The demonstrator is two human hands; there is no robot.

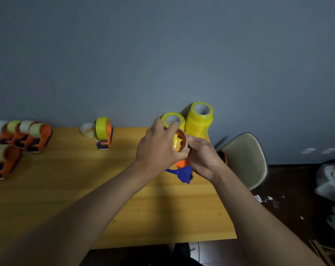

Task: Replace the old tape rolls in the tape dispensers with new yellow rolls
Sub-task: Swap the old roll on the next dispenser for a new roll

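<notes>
The step in hand looks like stripping a spent roll from a dispenser. The person holds an orange tape dispenser (184, 162) with a blue handle above the surface (66, 198), toward its three o'clock edge. The left hand (159, 146) curls round the old roll (181, 143), a nearly bare pale ring on the dispenser's orange hub, while the right hand (207, 160) grips the dispenser body from the other side, fingers wrapped about it. Whether the ring is already free of the hub cannot be told.

The next move probably calls for sliding the ring sideways off the hub, setting it down, then taking a fresh roll from the stack of yellow rolls (200, 121) standing at twelve o'clock from the hands, against the wall; a single yellow roll (173, 119) sits just beside the stack, partly behind the left hand.

The wooden surface carries, at its nine o'clock end, a cluster of four orange dispensers (20, 143) with pale rolls, apparently awaiting replacement. Nearer the middle stands one refilled dispenser (104, 136) bearing a yellow roll, with a discarded pale roll (88, 129) touching it.

A grey-blue wall (162, 54) backs the surface. A pale chair (245, 160) stands at three o'clock, and scraps litter the dark floor (278, 208).
</notes>
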